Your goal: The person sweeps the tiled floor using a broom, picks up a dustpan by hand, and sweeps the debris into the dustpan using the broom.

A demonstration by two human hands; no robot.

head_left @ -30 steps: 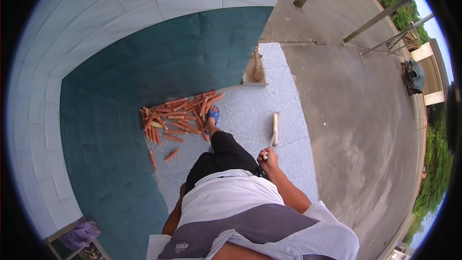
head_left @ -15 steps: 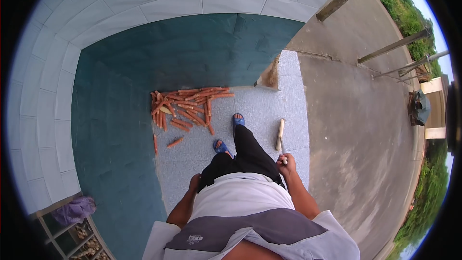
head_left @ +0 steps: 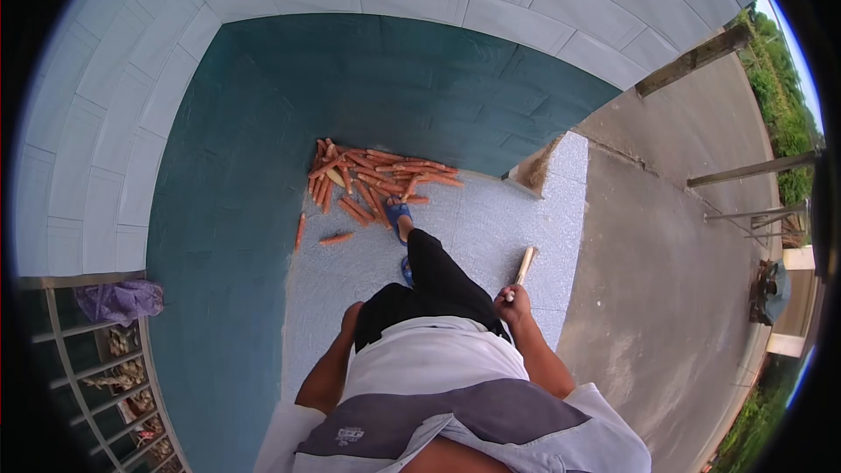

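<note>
My right hand is closed around the handle of a pole with a pale bar-shaped head, out over the tiled floor to my right. The handle's pale end shows at my fist. My left hand hangs beside my left hip, its fingers mostly hidden behind the arm and the black trousers. Reddish corn cobs lie heaped in the corner ahead, with a paler yellowish piece among them. One blue sandal is at the near edge of the heap; the other is behind it.
A dark green tiled wall bounds the corner ahead and to the left. A barred window with a purple bag stands at the left. On the right, light floor tiles meet a concrete yard with wooden posts.
I have stepped forward, one sandal now at the cobs. My view has turned, and more of the barred window shows. The tool's bar head now appears closer to my right hand.
</note>
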